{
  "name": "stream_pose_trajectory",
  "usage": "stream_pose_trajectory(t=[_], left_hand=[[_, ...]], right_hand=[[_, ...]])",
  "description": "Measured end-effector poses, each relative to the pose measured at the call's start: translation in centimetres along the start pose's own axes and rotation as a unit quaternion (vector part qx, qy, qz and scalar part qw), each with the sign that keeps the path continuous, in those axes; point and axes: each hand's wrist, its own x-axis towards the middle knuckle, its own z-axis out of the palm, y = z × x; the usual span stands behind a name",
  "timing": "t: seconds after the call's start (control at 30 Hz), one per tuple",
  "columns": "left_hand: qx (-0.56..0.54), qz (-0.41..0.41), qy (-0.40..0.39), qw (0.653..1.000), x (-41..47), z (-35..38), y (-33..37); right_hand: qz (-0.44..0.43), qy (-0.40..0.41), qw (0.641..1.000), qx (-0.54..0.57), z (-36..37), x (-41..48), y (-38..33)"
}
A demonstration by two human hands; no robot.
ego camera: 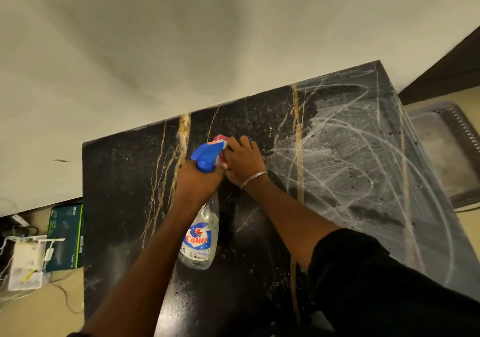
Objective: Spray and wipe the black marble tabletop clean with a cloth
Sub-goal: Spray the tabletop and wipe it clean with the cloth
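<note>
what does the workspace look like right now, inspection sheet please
surface: black marble tabletop, white smeared streaks over its right part, left part dark
job's things: spray bottle with blue nozzle; pink cloth at the nozzle
clutter: nothing seen
grippers: left hand grips the bottle's neck; right hand holds the cloth
cables: wires on the floor at left
surroundings: pale wall, green box at left, grey tray on the floor at right

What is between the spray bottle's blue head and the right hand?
A pink cloth, gripped by the right hand, beside the blue head; the head view shows it.
</note>
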Motion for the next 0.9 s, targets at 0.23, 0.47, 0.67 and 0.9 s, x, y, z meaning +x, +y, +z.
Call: stream_pose_trajectory(t=[0.23, 0.47, 0.67, 0.9], left_hand=[[-0.010, 0.016, -0.012, 1.000, -0.7, 0.6, -0.3], [-0.024, 0.026, 0.001, 0.999, -2.6, 1.2, -0.6], [-0.004, 0.018, 0.020, 1.000, -3.8, 1.7, -1.1], [-0.026, 0.022, 0.019, 0.999, -4.6, 1.7, -0.7]], right_hand=[[0.218, 0.066, 0.972, -0.051, -3.6, -3.5, 13.2], [0.307, 0.053, 0.950, -0.024, -2.8, -2.7, 8.2], [0.055, 0.004, 0.998, 0.011, 1.0, -3.9, -2.1], [0.184, 0.050, 0.979, -0.065, -2.5, -5.7, 8.6]])
